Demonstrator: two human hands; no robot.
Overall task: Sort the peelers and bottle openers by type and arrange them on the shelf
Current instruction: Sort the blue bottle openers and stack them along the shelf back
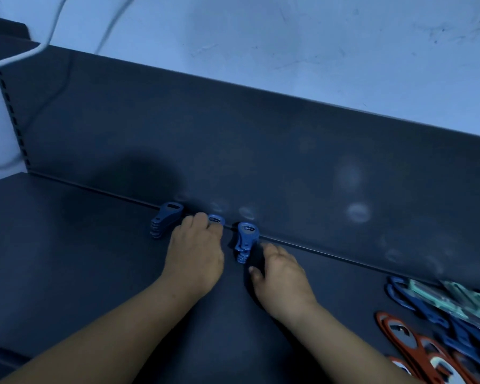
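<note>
Middle stack: blue bottle openers (216,218) lie at the back of the shelf (67,245), against the back panel (233,134); only the far end shows past the fingers.
Neighbouring stacks: one blue stack (166,218) lies just to its left and another (245,241) just to its right, all three in a row along the panel.
Step in hand: judged from the row, the blue openers are being set down and squared up as one type.
Left hand: the left hand (196,254) lies palm down over the middle stack, fingers curled round its near part, gripping it.
Right hand: the right hand (281,273) sits just beside the right stack, knuckles up, fingers bent toward the shelf; whether the thumb touches the stack cannot be told.
Next move: it probably calls for letting go of the middle stack without toppling it, then reaching right for more.
Unsorted pile: blue, teal and red pieces (441,322) lie jumbled at the right edge, well apart from the row; motion blur hides which are peelers.
Beyond: a white cable (25,54) hangs over the panel's left end.
</note>
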